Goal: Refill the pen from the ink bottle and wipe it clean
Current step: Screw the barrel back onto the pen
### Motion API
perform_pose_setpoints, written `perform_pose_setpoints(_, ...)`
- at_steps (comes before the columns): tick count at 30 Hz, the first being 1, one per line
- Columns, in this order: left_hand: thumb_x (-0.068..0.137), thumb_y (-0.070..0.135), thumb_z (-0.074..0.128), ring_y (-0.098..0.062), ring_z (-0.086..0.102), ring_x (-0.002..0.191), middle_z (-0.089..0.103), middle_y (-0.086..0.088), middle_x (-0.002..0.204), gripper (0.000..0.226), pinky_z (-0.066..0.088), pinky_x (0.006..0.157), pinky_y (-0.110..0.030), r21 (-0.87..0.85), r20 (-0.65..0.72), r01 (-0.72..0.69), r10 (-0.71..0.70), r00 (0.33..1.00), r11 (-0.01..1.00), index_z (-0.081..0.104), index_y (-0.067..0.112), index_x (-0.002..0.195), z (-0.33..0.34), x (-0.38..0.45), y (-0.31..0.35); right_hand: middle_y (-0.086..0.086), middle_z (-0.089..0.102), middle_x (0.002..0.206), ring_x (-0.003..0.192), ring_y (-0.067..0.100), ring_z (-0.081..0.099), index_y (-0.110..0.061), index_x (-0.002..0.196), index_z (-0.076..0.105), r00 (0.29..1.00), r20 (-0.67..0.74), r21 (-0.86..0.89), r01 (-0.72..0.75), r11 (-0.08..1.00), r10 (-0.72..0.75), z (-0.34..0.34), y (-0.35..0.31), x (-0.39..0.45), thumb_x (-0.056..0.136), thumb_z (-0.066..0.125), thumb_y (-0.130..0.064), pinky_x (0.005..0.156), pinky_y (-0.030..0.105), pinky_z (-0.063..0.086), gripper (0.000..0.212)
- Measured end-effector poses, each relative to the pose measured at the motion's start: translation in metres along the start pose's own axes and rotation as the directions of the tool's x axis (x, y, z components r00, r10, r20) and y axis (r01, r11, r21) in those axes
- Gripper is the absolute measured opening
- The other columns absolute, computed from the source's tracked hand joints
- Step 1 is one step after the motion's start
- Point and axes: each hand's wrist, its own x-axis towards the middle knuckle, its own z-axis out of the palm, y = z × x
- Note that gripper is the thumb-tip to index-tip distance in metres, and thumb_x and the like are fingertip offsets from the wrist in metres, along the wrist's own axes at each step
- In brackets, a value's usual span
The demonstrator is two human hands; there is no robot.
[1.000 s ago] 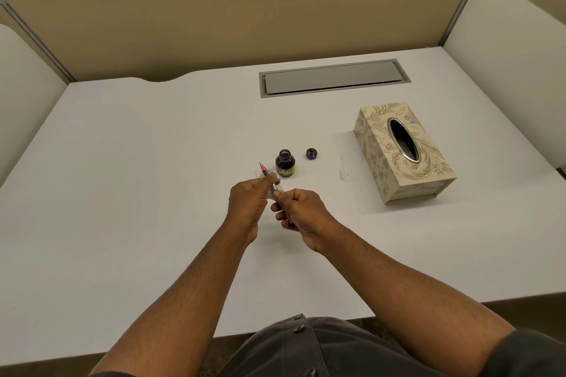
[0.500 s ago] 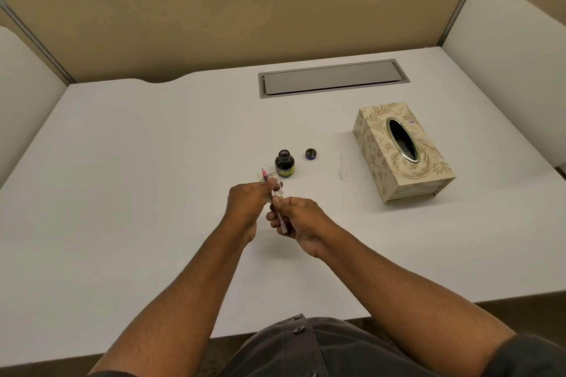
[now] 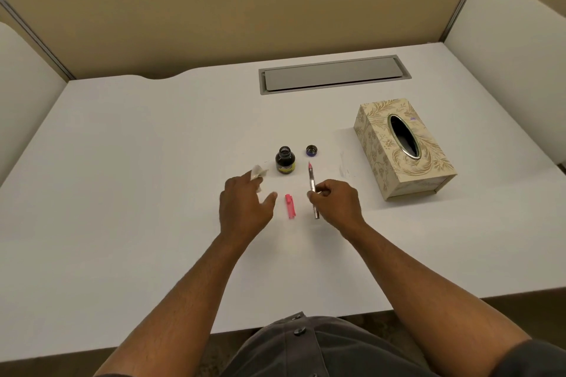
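Hands now apart; pen [image 3: 312, 190] pointing away.

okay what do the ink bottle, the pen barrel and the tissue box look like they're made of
Ink bottle: dark glossy body with a clear open neck, probably glass. Pen: slim silvery barrel with a sheen, likely metal, with a pink tip. Tissue box: matte cream leaf-patterned covering, perhaps card or fabric, with a shiny metal-look rim around the slot.

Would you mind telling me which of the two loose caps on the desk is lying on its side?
The pink pen cap, lying flat between the hands; the bottle cap sits upright.
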Motion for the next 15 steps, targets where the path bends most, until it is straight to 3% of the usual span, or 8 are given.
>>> perform_pose_setpoints(2, 0.082, 0.043, 0.066, -0.024, 0.04, 0.13, 0.047, 0.005, 0.142, 0.066, 0.037, 0.103, -0.037, 0.288, 0.112, -0.139, 0.111, 0.987, 0.948, 0.046, 0.02, 0.14, 0.005, -0.003, -0.012, 0.001, 0.072, 0.084, 0.066, 0.013, 0.062, -0.012, 0.098, 0.07, 1.0, -0.026, -0.114, -0.001, 0.993, -0.002, 0.003, 0.01, 0.003, 0.085, 0.068, -0.025, 0.064, 0.024, 0.048, 0.018)
perform_pose_setpoints(4, 0.082, 0.043, 0.065, -0.027, 0.028, 0.139, 0.031, 0.004, 0.153, 0.075, 0.027, 0.11, -0.039, 0.422, 0.231, -0.215, 0.125, 0.965, 0.881, 0.035, 0.019, 0.146, 0.009, -0.007, -0.019, 0.003, 0.073, 0.089, 0.073, 0.016, 0.064, -0.01, 0.103, 0.069, 0.999, -0.035, -0.176, -0.016, 0.984, 0.01, 0.007, 0.019, 0.006, 0.085, 0.067, -0.026, 0.067, 0.026, 0.049, 0.024)
perform_pose_setpoints(9, 0.08, 0.044, 0.068, -0.029, 0.021, 0.141, 0.024, -0.001, 0.155, 0.067, 0.017, 0.115, -0.041, 0.569, 0.326, -0.307, 0.134, 0.936, 0.763, 0.049, 0.011, 0.135, 0.016, -0.013, -0.024, 0.006, 0.071, 0.095, 0.077, 0.019, 0.059, -0.009, 0.103, 0.068, 1.0, -0.019, -0.295, 0.004, 0.956, -0.01, 0.01, 0.027, 0.007, 0.087, 0.063, -0.023, 0.067, 0.024, 0.041, 0.021)
perform_pose_setpoints(15, 0.085, 0.044, 0.063, -0.025, 0.028, 0.137, 0.037, 0.002, 0.148, 0.061, 0.017, 0.114, -0.039, 0.577, 0.405, -0.3, 0.054, 0.913, 0.76, 0.048, 0.015, 0.137, 0.023, -0.009, -0.027, 0.009, 0.07, 0.097, 0.084, 0.022, 0.062, -0.008, 0.103, 0.067, 1.0, 0.008, -0.364, 0.019, 0.931, -0.018, 0.012, 0.029, 0.009, 0.088, 0.064, -0.023, 0.069, 0.026, 0.044, 0.022)
